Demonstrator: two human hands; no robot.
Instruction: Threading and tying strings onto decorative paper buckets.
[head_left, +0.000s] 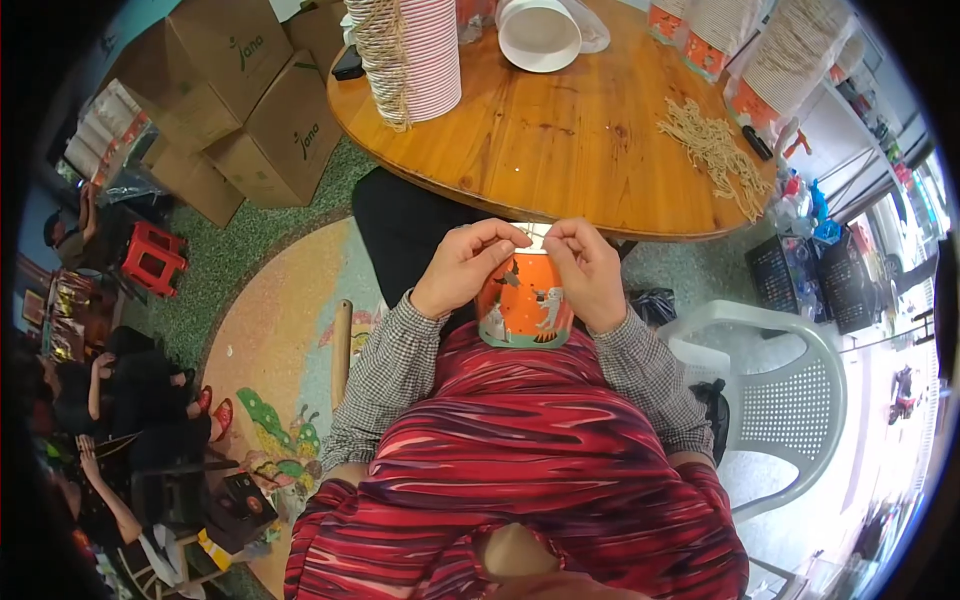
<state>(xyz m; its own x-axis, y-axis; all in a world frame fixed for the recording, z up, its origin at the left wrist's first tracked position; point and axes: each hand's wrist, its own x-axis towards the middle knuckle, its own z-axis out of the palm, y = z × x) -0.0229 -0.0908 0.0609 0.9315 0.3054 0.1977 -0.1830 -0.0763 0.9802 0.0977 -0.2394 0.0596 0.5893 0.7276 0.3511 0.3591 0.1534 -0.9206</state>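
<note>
An orange paper bucket [527,300] with dark bats, a pale figure and a green lower band rests in my lap, its white inside showing at the top. At its left rim the fingers of my left hand [468,262] are pinched together. My right hand [588,270] grips the right rim, thumb and forefinger closed. A thin tan cord [530,233] seems to lie between the fingertips at the opening; its ends are hidden.
Ahead is a round wooden table [560,150] with a tall stack of paper buckets [430,60] draped in cords, a white bucket on its side [540,37] and a pile of tan cords [712,150]. A plastic chair [785,400] stands right; cardboard boxes [265,130] and people are left.
</note>
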